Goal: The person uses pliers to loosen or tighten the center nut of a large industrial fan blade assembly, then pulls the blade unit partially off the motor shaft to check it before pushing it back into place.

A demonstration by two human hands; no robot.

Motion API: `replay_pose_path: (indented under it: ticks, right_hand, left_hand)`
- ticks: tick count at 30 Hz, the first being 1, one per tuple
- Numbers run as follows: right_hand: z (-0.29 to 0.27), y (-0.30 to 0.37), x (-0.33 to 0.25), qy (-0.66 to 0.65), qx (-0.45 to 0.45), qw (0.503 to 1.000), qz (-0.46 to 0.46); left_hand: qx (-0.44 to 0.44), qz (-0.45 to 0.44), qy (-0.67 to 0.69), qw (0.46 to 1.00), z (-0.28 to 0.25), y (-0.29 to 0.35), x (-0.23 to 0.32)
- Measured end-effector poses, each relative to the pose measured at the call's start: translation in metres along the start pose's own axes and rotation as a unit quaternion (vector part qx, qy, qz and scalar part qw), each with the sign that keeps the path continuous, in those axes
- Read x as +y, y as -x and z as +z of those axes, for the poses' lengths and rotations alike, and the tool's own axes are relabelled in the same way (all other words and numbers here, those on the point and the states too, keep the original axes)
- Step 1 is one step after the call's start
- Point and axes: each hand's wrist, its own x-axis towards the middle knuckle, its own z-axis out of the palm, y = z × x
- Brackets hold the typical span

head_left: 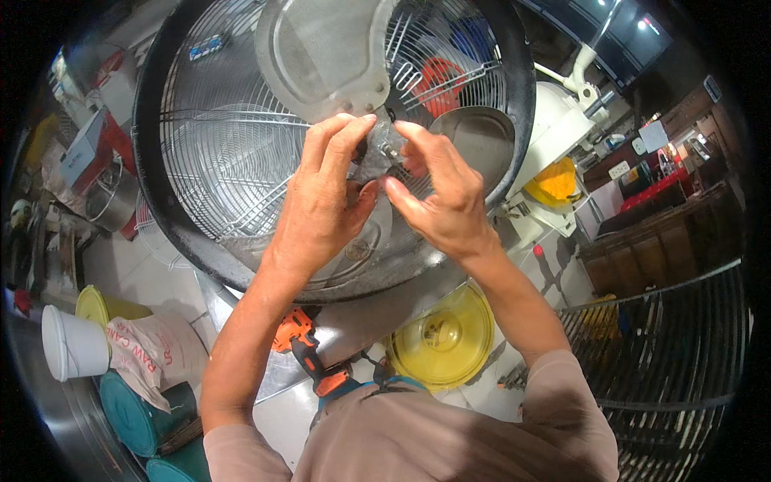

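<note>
In front of me is a large drum fan with a dark round housing (144, 161) and a wire grille (229, 153). Its grey metal blades spread from the middle, one at the top (325, 60), one at the right (479, 145) and one lower down. At the centre a grey metal hub (371, 166) shows a short shaft end. My left hand (321, 185) curls its fingers and thumb round the hub's left side. From the right, my right hand (450, 193) grips the hub's edge between bent fingers and thumb. Parts of the hub are hidden behind the fingers.
An orange and black cordless drill (299, 329) lies below the fan, close to my body. A yellow lid (442, 337) is on the tiled floor. Buckets (68, 344) and a printed sack (157, 353) stand at the left. A black slatted rack (658, 345) is at the right, below a cream machine (534, 145).
</note>
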Motion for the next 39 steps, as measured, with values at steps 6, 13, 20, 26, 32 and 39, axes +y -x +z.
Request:
replay_pose_path:
  ticks: [6, 13, 20, 26, 32, 39]
  right_hand:
    - [0.003, -0.006, 0.007, 0.088, -0.052, 0.995, 0.019]
    - [0.005, -0.013, -0.003, 0.159, -0.084, 0.983, 0.039]
    - [0.005, -0.014, -0.007, 0.162, -0.07, 0.984, 0.003]
    - [0.002, -0.018, -0.013, 0.224, -0.134, 0.964, 0.059]
    - [0.003, -0.02, -0.012, 0.26, -0.185, 0.942, 0.107]
    - [0.002, -0.018, -0.012, 0.227, -0.138, 0.962, 0.067]
  left_hand:
    - [0.047, 0.012, 0.027, 0.998, 0.007, 0.012, -0.005]
    - [0.05, -0.03, 0.015, 0.998, 0.008, 0.027, -0.004]
    - [-0.005, -0.193, 0.203, 0.96, 0.016, 0.021, -0.005]
    - [-0.051, -0.21, 0.338, 0.916, 0.032, 0.018, -0.028]
    - [-0.086, -0.259, 0.4, 0.875, 0.031, 0.017, -0.03]
    - [-0.062, -0.202, 0.385, 0.899, 0.036, 0.017, -0.032]
